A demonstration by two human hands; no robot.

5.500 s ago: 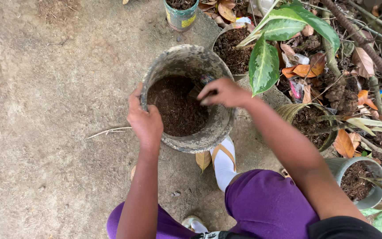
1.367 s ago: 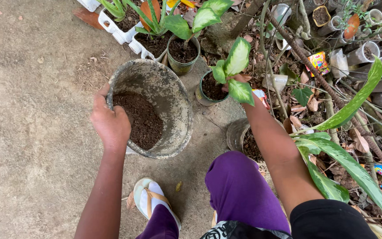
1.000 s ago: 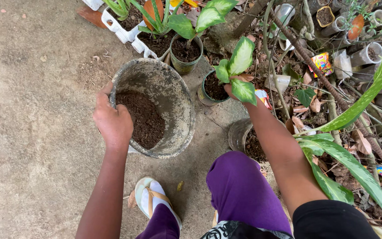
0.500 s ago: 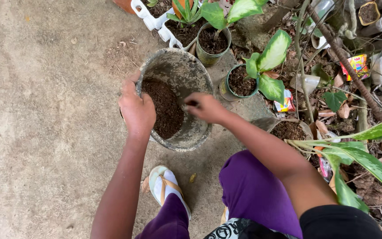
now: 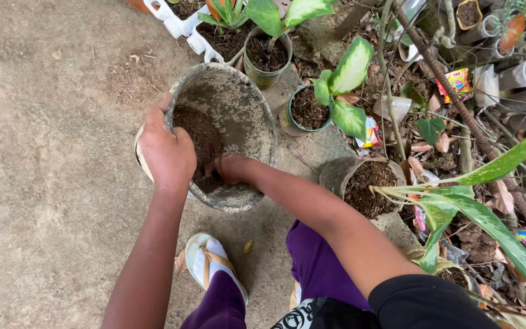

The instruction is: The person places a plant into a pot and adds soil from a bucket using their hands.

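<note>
A bare concrete floor [image 5: 50,183] is bordered by potted plants. At its edge, a tilted bucket [image 5: 238,116] is gripped at the rim by the left hand [image 5: 165,152]. The right hand [image 5: 229,169], at the rim a moment ago, is now dug into the soil [image 5: 196,137]; its grip cannot be told.

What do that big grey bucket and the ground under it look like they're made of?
The bucket looks like plastic caked in dried cement or mud: thin curved wall, rough matt grey crust, though metal can't be excluded. The ground appears to be poured concrete, hard, mottled grey-brown, dusted with dirt.
</note>
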